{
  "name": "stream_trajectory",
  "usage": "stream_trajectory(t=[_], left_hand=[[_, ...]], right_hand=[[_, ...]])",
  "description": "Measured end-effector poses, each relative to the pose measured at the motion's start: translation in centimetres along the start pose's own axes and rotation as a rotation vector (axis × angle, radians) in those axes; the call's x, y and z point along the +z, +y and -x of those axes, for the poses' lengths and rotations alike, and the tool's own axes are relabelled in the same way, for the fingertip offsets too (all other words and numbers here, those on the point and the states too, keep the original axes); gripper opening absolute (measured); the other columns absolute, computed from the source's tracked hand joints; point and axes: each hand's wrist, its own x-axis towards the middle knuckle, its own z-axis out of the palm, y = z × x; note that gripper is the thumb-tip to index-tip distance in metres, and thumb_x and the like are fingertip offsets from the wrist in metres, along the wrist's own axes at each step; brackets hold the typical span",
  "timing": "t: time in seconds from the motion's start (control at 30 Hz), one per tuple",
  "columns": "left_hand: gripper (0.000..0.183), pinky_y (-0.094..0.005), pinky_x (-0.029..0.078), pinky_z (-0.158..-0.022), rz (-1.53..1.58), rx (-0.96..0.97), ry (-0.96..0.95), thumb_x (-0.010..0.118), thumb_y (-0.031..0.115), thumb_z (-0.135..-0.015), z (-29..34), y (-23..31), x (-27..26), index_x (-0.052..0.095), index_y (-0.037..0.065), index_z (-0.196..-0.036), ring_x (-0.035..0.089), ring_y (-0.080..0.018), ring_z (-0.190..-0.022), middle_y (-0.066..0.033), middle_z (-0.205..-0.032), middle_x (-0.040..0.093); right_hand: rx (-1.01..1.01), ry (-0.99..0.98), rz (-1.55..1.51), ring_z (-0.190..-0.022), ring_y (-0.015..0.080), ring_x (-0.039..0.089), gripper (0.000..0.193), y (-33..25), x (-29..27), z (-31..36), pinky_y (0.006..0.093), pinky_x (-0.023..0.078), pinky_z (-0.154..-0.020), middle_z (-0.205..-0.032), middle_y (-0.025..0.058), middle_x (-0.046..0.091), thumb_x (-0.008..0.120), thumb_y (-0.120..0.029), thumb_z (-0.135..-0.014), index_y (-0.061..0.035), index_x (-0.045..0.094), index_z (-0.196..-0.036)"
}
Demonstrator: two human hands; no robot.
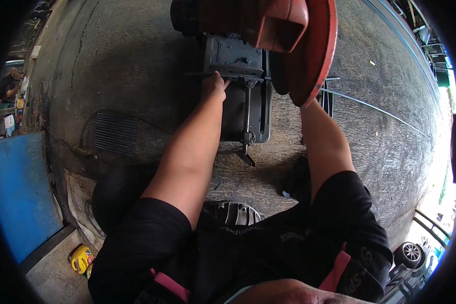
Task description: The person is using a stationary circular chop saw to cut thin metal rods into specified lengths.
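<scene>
A cut-off saw stands in front of me, with a red blade guard [325, 48], a square red chute [282, 31] and a dark metal base [264, 133]. My left hand [216, 86] is closed around a thin dark metal bar [193, 74] lying across the base at the clamp. A clamp screw [248, 104] runs from there toward me and ends in a crank handle [246, 158]. My right forearm [323, 134] reaches forward on the saw's right side. The red guard hides my right hand and whatever it may touch.
Long thin rods [385, 112] lie on the rough concrete floor to the right. A dark slatted grate [115, 134] is on the left, near a blue panel [17, 190] and a yellow jug [81, 259]. Close to my body sits a ribbed metal part [233, 214].
</scene>
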Motion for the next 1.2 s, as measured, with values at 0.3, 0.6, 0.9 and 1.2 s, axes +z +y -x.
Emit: stream_trajectory(t=[0.3,0.6,0.9,1.2], left_hand=[[0.038,-0.0298,0.061,-0.061,0.036,-0.023,-0.010,0.052,0.013,-0.091,-1.2,-0.3,0.0,0.040,-0.006,-0.122,0.061,-0.0297,-0.085,-0.0199,-0.106,0.053],[0.028,-0.0319,0.060,-0.060,-0.069,-0.027,-0.042,0.051,0.009,-0.091,-2.8,-0.9,-0.3,0.045,-0.006,-0.114,0.062,-0.0243,-0.080,-0.0168,-0.099,0.057],[0.020,-0.0368,0.060,-0.061,-0.181,-0.078,0.005,0.050,0.008,-0.089,-2.5,0.2,-0.3,0.050,-0.007,-0.102,0.063,-0.0250,-0.076,-0.0166,-0.092,0.059],[0.016,-0.0352,0.056,-0.056,-0.392,-0.091,-0.045,0.051,0.016,-0.090,-2.8,0.7,-1.3,0.053,0.001,-0.087,0.059,-0.0195,-0.061,-0.0090,-0.079,0.056]], right_hand=[[-0.134,0.118,0.201,-0.091,0.0231,0.058,0.034,-0.4,-2.3,-1.5,0.0366,0.049,-0.077,-0.107,0.0120,0.059,0.045,-0.028,-0.091,-0.0030,0.054,-0.112],[-0.362,-0.038,1.633,-0.084,0.0214,0.057,0.036,-1.2,-7.2,-4.4,0.0336,0.047,-0.076,-0.101,0.0132,0.061,0.041,-0.029,-0.094,0.0002,0.057,-0.106],[-0.535,-0.289,1.981,-0.079,0.0199,0.057,0.041,0.3,-12.1,-6.4,0.0310,0.045,-0.074,-0.094,0.0141,0.063,0.037,-0.031,-0.097,0.0030,0.059,-0.098],[-0.057,-0.215,0.705,-0.109,0.0210,0.050,0.038,0.5,0.3,2.0,0.0295,0.039,-0.092,-0.122,0.0109,0.053,0.034,-0.028,-0.095,-0.0072,0.047,-0.124]])
